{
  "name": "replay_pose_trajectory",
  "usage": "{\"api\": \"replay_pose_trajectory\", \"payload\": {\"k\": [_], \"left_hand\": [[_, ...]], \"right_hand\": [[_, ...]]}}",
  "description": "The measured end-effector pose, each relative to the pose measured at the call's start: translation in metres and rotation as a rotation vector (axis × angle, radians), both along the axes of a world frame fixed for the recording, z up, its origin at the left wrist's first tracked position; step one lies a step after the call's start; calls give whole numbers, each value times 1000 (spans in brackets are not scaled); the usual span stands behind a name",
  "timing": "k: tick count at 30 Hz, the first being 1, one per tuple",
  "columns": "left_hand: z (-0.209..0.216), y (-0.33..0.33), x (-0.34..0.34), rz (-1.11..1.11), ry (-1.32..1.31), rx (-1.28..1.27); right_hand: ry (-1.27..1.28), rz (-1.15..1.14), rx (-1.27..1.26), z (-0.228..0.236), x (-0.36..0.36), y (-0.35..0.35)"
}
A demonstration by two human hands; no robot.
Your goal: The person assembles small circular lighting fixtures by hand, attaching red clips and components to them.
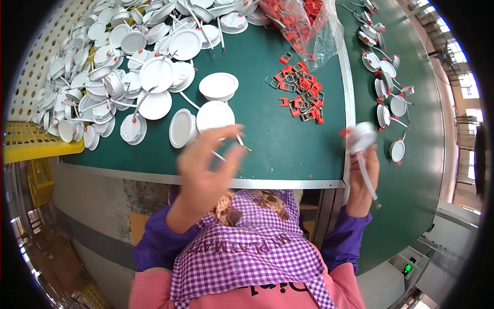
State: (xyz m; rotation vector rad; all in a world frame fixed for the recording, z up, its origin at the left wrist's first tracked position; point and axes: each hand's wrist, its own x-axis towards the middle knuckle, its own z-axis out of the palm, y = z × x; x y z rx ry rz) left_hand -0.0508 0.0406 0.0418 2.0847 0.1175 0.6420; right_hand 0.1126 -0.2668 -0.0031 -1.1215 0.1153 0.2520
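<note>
My right hand [364, 172], over the metal strip at the table's right edge, is closed around a white round downlight [362, 136]. A red clip [345, 132] shows on this lamp's side, and its white cable hangs down past my fingers. My left hand [206, 167], blurred by motion, has its fingers apart at the near edge of another downlight [215, 114]. Bare-ended cables show beside its fingertips. Two more downlights, one upright on edge [182, 129] and one lying face up [218, 86], sit close by. Farther right lies a heap of red spring clips [303, 90].
A large pile of white downlights [134, 44] covers the left of the green table [257, 139], partly over a yellow crate [41, 147]. A clear plastic bag [325, 36] of red clips lies at the back. Several downlights [397, 150] line the green surface at right.
</note>
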Motion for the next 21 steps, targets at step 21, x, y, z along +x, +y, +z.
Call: {"api": "replay_pose_trajectory", "payload": {"k": [21], "left_hand": [[-23,36,-44,606,-154,40]], "right_hand": [[-876,285,-1459,-1,-10,126]]}}
